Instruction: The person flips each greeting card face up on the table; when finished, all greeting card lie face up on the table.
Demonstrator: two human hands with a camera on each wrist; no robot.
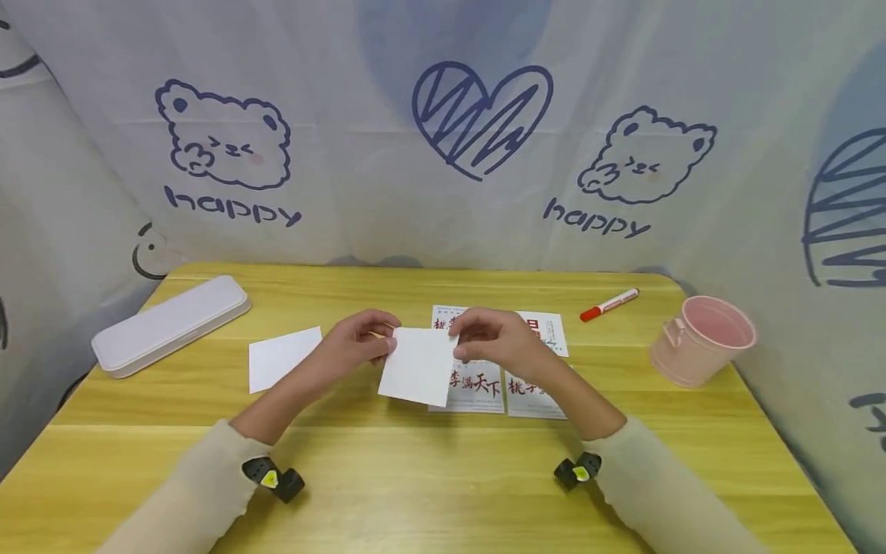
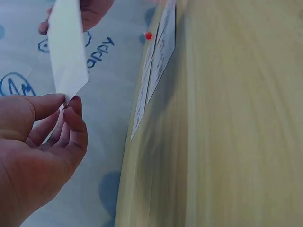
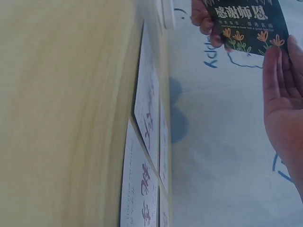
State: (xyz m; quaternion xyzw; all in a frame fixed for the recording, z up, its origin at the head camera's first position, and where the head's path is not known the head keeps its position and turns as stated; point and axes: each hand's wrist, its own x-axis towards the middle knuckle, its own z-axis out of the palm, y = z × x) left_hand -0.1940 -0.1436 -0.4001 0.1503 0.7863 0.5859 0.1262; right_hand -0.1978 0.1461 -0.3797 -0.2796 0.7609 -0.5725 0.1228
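Note:
Both hands hold up a card (image 1: 418, 368) by its upper corners, above the table. Its plain white face is turned toward me. The far face of the card (image 3: 251, 26), seen in the right wrist view, is dark green with pale lettering and orange tulips. My left hand (image 1: 356, 338) pinches the left corner between thumb and fingers, plain in the left wrist view. At the right corner, my right hand (image 1: 501, 338) has thumb and fingertips on the edge. Behind and below lie several white cards with red lettering (image 1: 477, 388), laid out in two rows and partly hidden by the right hand.
A blank white card (image 1: 280, 358) lies left of the left forearm. Beyond it rests a long white case (image 1: 173, 327). At the right are a red-capped marker (image 1: 609, 305) and a pink bucket (image 1: 701, 346). A printed curtain (image 1: 360, 192) hangs behind the wooden table (image 1: 388, 485).

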